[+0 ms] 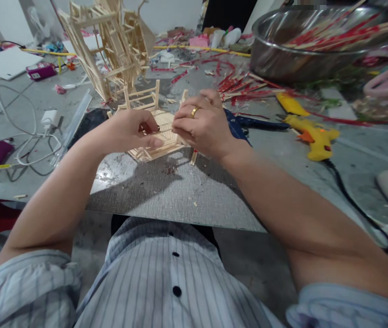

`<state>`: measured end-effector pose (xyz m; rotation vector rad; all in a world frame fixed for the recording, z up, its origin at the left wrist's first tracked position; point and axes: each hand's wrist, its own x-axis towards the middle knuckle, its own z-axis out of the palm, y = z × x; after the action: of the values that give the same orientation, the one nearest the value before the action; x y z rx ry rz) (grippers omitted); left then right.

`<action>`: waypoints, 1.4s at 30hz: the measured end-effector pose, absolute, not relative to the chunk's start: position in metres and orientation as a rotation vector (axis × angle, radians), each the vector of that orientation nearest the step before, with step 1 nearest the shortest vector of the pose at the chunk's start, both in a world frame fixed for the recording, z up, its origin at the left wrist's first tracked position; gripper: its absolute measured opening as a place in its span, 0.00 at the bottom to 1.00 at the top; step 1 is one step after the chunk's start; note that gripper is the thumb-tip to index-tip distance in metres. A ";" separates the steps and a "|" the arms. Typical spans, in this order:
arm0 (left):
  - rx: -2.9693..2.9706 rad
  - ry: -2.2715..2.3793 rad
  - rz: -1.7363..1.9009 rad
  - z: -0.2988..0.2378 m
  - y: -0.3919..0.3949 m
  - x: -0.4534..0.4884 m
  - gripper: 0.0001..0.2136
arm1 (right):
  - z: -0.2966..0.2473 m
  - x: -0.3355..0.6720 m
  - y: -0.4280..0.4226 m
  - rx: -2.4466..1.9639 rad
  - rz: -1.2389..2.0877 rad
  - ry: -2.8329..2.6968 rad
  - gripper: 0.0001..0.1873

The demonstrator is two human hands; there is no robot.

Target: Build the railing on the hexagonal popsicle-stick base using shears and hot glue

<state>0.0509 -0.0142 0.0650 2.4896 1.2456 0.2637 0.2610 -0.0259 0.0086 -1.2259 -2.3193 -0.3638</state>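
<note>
- Striped shirt (139, 278) is nearest, right up by the counter (358, 168), so both arms can reach over the edge.
- Small stick model (162, 117) sits on the counter in front of the shirt, between the two hands. It looks low and light, so it probably needs a hand on each side to keep it from sliding.
- Left hand (128, 130) bends over the model's left side. Its thumb and pointing finger look a little apart, but I cannot tell if they pinch a stick.
- Right hand (202, 120), with a gold ring (194, 111), is over the right side by an upright post. Its fingers are bunched together, and they hide whatever they may hold.
- Yellow glue gun (320, 136) lies on the right, near enough for the right hand to grab, I think. Its cord trails toward the front edge, away from the model.
- Tall stick model (128, 54) stands behind the small one, perhaps to leave working room up front.
- Big metal bowl (272, 61) holds long sticks (344, 38), maybe so they don't roll around.
</note>
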 end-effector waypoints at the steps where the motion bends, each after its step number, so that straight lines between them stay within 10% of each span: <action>1: 2.495 1.289 0.286 0.061 -0.018 0.048 0.15 | 0.008 0.262 -0.025 -1.217 -0.356 -2.312 0.16; 12: 2.378 1.529 0.592 0.034 -0.032 0.043 0.02 | -0.005 0.267 -0.011 -1.004 -0.145 -2.202 0.10; 42: 2.070 1.509 0.785 0.025 -0.039 0.027 0.09 | 0.006 0.246 -0.042 -1.100 -0.195 -2.245 0.14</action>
<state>0.0275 -0.0390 0.0246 2.0697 1.5090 0.7849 0.2457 -0.0417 0.0056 -1.1000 -2.2447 -0.1946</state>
